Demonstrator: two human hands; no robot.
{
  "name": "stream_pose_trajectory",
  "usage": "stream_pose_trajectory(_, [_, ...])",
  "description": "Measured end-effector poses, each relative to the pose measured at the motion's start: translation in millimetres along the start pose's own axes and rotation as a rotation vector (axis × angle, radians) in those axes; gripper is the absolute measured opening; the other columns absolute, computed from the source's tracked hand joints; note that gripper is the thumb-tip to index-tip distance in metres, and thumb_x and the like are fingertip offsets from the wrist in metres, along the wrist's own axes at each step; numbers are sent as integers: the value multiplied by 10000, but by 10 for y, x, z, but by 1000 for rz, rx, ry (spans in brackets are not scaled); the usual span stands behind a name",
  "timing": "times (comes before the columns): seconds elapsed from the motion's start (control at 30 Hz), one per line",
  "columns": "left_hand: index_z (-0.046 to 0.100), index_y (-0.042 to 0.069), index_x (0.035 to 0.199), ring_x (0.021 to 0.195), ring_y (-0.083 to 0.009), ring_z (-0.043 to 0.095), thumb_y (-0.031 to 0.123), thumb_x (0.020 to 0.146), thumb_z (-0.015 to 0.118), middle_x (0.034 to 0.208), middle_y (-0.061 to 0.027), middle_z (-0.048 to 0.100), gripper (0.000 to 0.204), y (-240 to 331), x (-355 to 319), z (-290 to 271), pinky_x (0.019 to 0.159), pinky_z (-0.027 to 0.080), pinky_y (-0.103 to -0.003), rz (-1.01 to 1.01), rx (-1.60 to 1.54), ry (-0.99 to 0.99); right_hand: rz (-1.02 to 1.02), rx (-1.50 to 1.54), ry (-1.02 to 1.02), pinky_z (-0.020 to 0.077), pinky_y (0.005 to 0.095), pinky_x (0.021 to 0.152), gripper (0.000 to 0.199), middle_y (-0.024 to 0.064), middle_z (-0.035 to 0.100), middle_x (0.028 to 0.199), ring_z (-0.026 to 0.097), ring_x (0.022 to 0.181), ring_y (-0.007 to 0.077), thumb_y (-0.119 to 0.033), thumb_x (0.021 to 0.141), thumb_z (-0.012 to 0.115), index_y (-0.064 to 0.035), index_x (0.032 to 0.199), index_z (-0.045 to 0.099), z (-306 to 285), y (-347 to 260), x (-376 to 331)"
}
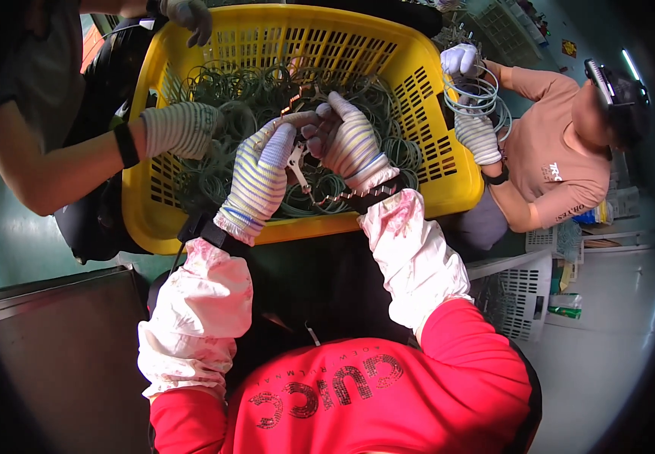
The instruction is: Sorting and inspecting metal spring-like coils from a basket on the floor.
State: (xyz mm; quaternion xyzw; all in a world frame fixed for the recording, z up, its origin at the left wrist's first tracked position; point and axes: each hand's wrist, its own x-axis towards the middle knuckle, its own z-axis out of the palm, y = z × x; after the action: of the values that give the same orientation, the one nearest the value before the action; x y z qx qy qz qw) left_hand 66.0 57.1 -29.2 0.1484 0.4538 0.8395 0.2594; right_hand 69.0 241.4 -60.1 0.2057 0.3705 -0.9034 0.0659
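My left hand [258, 180], in a striped knit glove, is closed over the yellow basket [448, 198], pinching a thin, copper-coloured wavy metal strip [293, 103]. Below its thumb hangs a small pale metal piece [298, 163]; whether it joins the strip is unclear. Fingertip to fingertip with it, my right hand [352, 145] wears a matching glove, its fingers curled together. What they grip is hidden. Another zigzag length [333, 197] runs below my right palm toward the wrist. Under both hands lies a heap of greyish-green rings [240, 119] that fills the basket.
At the left, a co-worker's gloved hand [184, 129] reaches into the heap; another gloved hand [190, 19] is at the far rim. A co-worker [551, 140] at the right holds several pale rings [479, 94]. A white slotted crate [526, 296] stands at lower right, a metal surface [59, 325] at lower left.
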Motion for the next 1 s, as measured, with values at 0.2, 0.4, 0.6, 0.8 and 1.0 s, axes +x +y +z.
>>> stream_pose_trajectory(0.2, [668,60,1190,558,-58,566,222,1023,499,818,7,663,287,-108,231,-176,492,463,-202,-8,3,125,-114,100,-6,566,417,820,464,79,691,1111,675,961,253,-527,997,504,-116,1197,588,-23,97,38])
stream_pose_trajectory(0.4, [635,56,1248,657,-92,614,216,1016,520,961,-12,668,305,-8,260,-343,568,518,-237,6,16,250,-173,73,41,560,408,828,416,70,696,1112,680,941,241,-489,1019,472,-128,1188,589,-66,127,112])
stream_pose_trajectory(0.6, [578,62,1335,813,-80,570,210,1012,543,987,-9,648,357,-94,360,-349,709,490,-229,101,87,334,-364,-61,-44,538,407,888,707,125,677,1148,668,1005,264,-704,947,398,-75,1218,573,136,159,-28])
stream_pose_trajectory(0.8, [405,38,1472,911,-90,572,190,985,587,1112,-74,619,542,-30,284,-201,805,489,-252,183,354,309,-659,-313,19,575,335,800,411,88,700,1077,692,904,199,-425,1009,541,-86,1235,589,285,255,-138])
stream_pose_trajectory(1.0, [9,49,1577,1165,-209,560,159,788,833,1289,-157,544,1146,-96,234,-103,916,503,-315,151,260,21,-590,-190,92,599,365,765,268,104,701,1020,694,865,208,-307,1043,515,-108,1213,572,129,113,-48])
